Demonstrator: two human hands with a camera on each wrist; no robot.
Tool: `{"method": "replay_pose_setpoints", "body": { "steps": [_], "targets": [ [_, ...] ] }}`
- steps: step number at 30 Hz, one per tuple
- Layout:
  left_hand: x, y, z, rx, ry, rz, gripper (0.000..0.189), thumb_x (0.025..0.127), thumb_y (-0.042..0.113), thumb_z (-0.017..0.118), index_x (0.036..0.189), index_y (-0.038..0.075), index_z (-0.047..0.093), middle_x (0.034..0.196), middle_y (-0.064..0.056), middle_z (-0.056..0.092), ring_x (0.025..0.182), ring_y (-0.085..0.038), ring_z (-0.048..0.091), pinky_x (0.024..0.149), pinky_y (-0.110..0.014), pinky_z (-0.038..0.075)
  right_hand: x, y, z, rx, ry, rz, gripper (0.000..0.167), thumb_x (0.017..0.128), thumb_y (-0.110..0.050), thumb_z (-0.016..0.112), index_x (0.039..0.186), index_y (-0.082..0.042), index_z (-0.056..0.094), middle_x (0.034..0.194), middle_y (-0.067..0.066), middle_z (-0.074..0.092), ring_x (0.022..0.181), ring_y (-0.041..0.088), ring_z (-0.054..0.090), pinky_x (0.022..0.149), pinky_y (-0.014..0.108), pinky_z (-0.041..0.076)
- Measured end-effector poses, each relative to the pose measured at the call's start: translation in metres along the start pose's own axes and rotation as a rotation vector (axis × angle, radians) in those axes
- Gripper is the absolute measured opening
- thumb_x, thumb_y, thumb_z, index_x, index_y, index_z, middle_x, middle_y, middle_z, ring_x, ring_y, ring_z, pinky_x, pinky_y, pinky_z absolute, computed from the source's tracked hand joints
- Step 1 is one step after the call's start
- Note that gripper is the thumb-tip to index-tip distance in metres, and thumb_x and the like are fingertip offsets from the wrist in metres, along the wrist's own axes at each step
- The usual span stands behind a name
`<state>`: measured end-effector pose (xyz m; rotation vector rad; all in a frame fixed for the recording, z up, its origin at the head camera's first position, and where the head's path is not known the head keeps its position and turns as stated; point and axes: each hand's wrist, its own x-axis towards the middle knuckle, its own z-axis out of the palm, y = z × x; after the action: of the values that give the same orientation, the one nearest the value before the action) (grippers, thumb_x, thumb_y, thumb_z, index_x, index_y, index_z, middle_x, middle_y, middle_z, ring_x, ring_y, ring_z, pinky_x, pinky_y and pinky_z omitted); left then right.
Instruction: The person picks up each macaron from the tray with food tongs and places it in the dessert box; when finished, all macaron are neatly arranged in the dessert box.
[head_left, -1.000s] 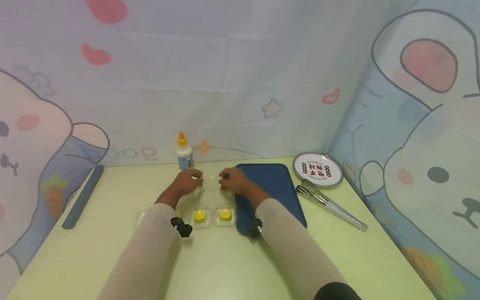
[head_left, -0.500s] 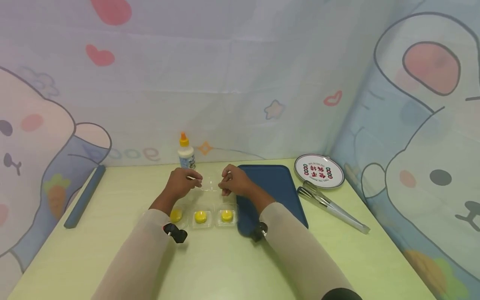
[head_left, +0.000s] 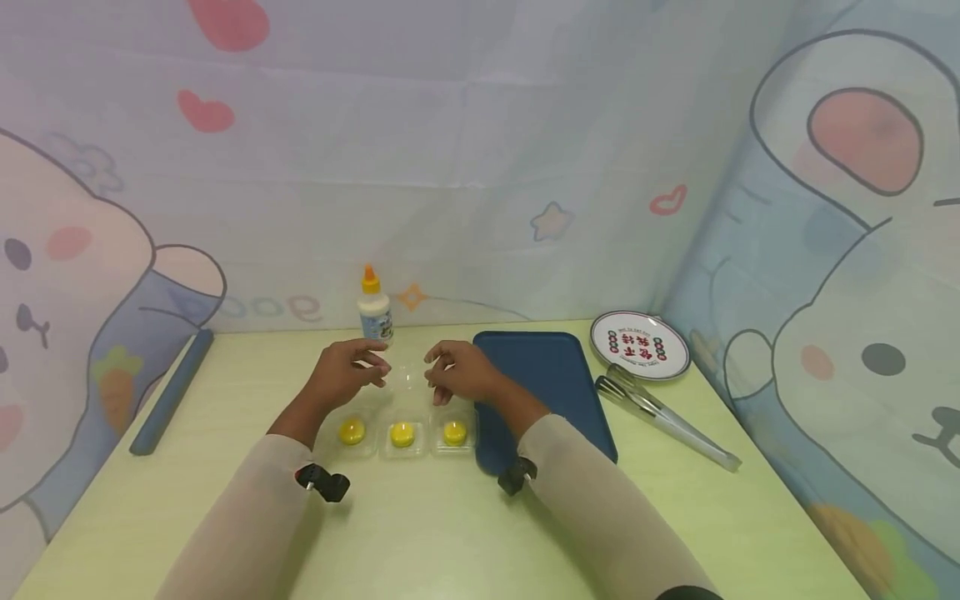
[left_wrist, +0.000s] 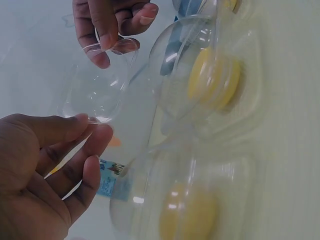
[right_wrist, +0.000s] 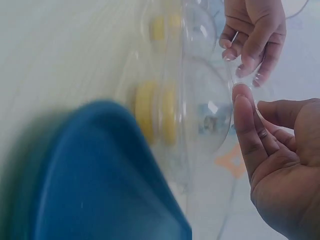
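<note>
Between both hands is a small clear plastic box lid [left_wrist: 97,92] with a rounded dome. My left hand [head_left: 341,375] pinches one edge of it between thumb and fingers, as the left wrist view shows. At the opposite edge, my right hand [head_left: 463,372] pinches it with thumb and fingertips. Just nearer than the hands, three clear plastic boxes stand in a row on the table. Each holds a round yellow macaron-like piece: left piece [head_left: 352,431], middle piece [head_left: 402,434], right piece [head_left: 454,432]. Clear domes rise over the yellow pieces in the wrist views.
A blue tray [head_left: 551,392] lies under the right wrist. Behind the left hand stands a white glue-like bottle [head_left: 375,312] with an orange tip. Farther right are a printed plate [head_left: 640,346] and metal tongs [head_left: 675,421]. A grey-blue bar [head_left: 172,392] lies along the left edge.
Both hands have come slightly nearer and to the left with the clear lid. The left forearm has swung left, uncovering the left box. The head view has shifted a little.
</note>
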<state>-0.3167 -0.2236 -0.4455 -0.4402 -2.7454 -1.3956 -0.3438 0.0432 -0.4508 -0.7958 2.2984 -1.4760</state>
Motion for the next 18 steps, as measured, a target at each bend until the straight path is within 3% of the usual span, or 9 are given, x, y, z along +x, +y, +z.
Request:
{"method": "replay_pose_setpoints", "body": {
  "steps": [9, 14, 18],
  "targets": [
    [-0.019, 0.008, -0.026, -0.121, -0.049, -0.018, 0.032, 0.107, 0.012, 0.071, 0.132, -0.008, 0.068, 0.13, -0.031, 0.071, 0.098, -0.037, 0.083, 0.087, -0.042, 0.069, -0.003, -0.021, 0.017, 0.041, 0.01, -0.039, 0.031, 0.112, -0.011, 0.059, 0.14, 0.003, 0.06, 0.123, 0.038, 0.07, 0.077, 0.023, 0.08, 0.085, 0.057, 0.068],
    [-0.027, 0.008, -0.037, -0.167, -0.081, -0.046, 0.032, 0.108, 0.01, 0.068, 0.133, -0.01, 0.066, 0.138, -0.032, 0.069, 0.112, -0.041, 0.081, 0.09, -0.04, 0.069, -0.004, -0.032, 0.028, 0.026, 0.02, -0.056, 0.032, 0.114, -0.025, 0.061, 0.131, 0.001, 0.065, 0.119, 0.031, 0.071, 0.081, 0.027, 0.082, 0.089, 0.06, 0.066],
    [-0.033, 0.004, -0.042, -0.155, -0.098, -0.053, 0.035, 0.109, 0.017, 0.069, 0.134, -0.007, 0.068, 0.141, -0.031, 0.069, 0.119, -0.042, 0.078, 0.096, -0.038, 0.067, -0.004, -0.039, 0.037, -0.008, 0.045, -0.021, 0.036, 0.114, -0.035, 0.061, 0.123, -0.001, 0.068, 0.117, 0.023, 0.073, 0.088, 0.035, 0.082, 0.091, 0.059, 0.066]
  ]
}}
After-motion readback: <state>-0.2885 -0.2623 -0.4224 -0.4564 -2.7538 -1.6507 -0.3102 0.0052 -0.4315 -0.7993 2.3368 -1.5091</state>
